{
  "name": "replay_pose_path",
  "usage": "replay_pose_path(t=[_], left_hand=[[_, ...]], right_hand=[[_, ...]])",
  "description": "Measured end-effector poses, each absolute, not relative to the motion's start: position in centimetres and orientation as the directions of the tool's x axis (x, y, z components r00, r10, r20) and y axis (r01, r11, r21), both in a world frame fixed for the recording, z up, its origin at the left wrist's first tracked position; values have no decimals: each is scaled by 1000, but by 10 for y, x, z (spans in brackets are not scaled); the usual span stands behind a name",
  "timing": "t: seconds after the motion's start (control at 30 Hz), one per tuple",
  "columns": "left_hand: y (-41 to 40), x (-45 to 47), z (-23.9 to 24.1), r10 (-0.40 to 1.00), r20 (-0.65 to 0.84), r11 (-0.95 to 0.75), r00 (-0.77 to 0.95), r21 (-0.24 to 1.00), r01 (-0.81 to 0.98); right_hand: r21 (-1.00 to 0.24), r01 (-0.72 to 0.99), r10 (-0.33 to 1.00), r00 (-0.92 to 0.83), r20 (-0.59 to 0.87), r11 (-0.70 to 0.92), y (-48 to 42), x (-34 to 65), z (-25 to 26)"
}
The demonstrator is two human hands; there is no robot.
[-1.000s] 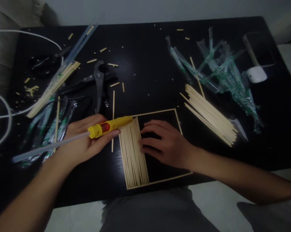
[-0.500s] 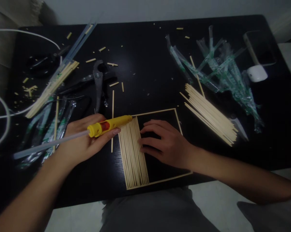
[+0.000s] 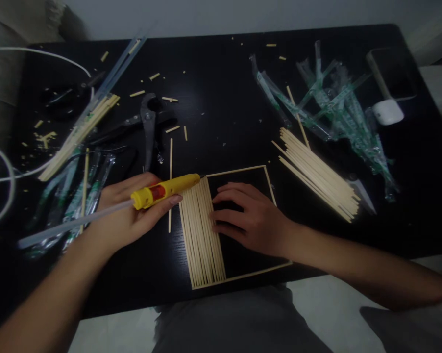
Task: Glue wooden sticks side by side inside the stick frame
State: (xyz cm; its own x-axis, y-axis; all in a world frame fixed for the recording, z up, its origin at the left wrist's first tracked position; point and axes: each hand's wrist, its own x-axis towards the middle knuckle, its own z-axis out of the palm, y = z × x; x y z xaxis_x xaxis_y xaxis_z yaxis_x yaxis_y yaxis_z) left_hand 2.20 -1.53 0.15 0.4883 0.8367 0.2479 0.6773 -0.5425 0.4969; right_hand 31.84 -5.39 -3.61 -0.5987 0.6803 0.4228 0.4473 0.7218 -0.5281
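A yellow hot glue gun (image 3: 171,188) with a long translucent glue stick (image 3: 77,223) out of its back is held in my left hand (image 3: 133,208), fingers closed around it. Its dark nozzle is at the top edge of a thin wooden frame (image 3: 239,170), by the upper ends of a row of chopsticks (image 3: 202,235). These lie side by side and fill the frame's left part. My right hand (image 3: 243,213) lies over the frame's bare right part, fingers bent but apart, fingertips against the row's right edge. One loose stick (image 3: 170,157) lies left of the frame, partly behind my left hand.
Right of the frame lies a pile of chopsticks (image 3: 316,171), beside a blade (image 3: 364,196) and plastic wrappers (image 3: 349,103). A phone (image 3: 393,71) and white case (image 3: 388,112) are farther right. Pliers (image 3: 148,122), scissors (image 3: 64,95) and a white cable (image 3: 11,191) lie left.
The glue gun's tip has risen very slightly, and its dark nozzle shows more clearly at the frame's top edge. My right hand stays in place; the view has shifted a little.
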Motion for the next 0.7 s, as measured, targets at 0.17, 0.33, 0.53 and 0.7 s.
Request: replay_pose_path(t=[0.17, 0.33, 0.53, 0.7], left_hand=[[-14, 24, 4, 817, 255, -566, 517, 527, 634], [-13, 23, 8, 782, 240, -604, 575, 520, 604], [-11, 22, 7, 764, 266, -627, 588, 520, 580], [-10, 22, 7, 776, 252, -612, 579, 524, 592]], right_hand=[[-535, 445, 683, -598, 420, 718, -53, 318, -34], [-547, 441, 686, -605, 405, 712, -54, 318, -33], [-544, 454, 693, -604, 395, 706, -54, 318, -34], [-525, 442, 675, -603, 426, 727, -53, 318, -32]])
